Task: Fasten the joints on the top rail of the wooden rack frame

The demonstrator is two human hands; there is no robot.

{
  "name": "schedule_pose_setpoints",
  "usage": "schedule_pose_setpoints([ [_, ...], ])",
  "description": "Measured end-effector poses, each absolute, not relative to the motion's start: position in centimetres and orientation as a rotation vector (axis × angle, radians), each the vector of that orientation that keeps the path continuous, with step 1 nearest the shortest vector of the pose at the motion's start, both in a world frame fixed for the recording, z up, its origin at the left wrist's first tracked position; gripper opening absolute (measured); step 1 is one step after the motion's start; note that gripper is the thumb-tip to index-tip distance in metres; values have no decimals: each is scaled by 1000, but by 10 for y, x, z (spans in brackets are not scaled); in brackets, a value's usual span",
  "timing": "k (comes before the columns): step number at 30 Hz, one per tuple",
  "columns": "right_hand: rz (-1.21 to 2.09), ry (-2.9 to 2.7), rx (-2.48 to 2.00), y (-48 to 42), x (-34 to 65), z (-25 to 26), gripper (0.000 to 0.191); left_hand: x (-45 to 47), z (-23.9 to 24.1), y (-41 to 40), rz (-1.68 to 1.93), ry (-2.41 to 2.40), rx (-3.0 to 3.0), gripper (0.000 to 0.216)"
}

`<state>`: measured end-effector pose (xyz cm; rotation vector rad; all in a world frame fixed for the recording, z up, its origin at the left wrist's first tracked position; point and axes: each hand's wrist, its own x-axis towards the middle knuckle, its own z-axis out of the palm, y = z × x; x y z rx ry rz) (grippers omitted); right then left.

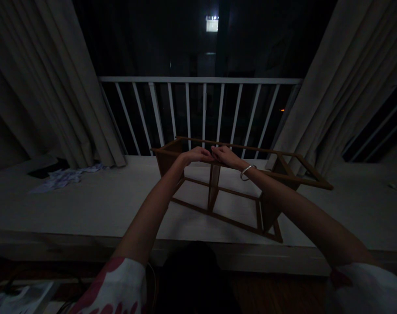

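A brown wooden frame rack (237,218) lies on its side on a pale ledge (87,205) before a window. Both my arms reach out to its top middle rail. My left hand (195,155) and my right hand (225,156) meet side by side there, fingers curled over the rail above the middle upright. A silver bangle (247,171) circles my right wrist. The dim light hides the fingertips.
A white railing (201,80) crosses the dark window behind the rack. Beige curtains hang at the left (54,87) and the right (348,87). Crumpled paper (64,178) lies on the ledge at the left. A dark rounded shape (191,274) sits below the ledge's front edge.
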<state>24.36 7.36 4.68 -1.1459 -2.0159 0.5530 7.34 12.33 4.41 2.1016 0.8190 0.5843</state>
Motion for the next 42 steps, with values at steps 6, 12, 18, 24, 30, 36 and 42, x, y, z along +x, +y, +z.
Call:
schedule_pose_setpoints([
  [6,327,-2094,-1240,76,243,46,64,73,44,127,572,826,2116,33],
  [12,105,-2156,-1319,69,239,48,65,74,40,136,561,838,2087,33],
  [18,-116,-2174,-1436,62,235,50,60,73,39,134,567,808,2081,33],
  [24,-213,-2199,-1516,57,233,51,61,74,44,127,538,800,2134,34],
  [30,-230,-2210,-1647,50,229,55,62,72,45,125,534,826,2180,38],
  [36,-243,-2237,-1655,53,230,52,62,73,40,134,533,800,2122,37],
  [42,-109,-2249,-1437,66,234,45,51,74,36,136,580,782,2083,23],
])
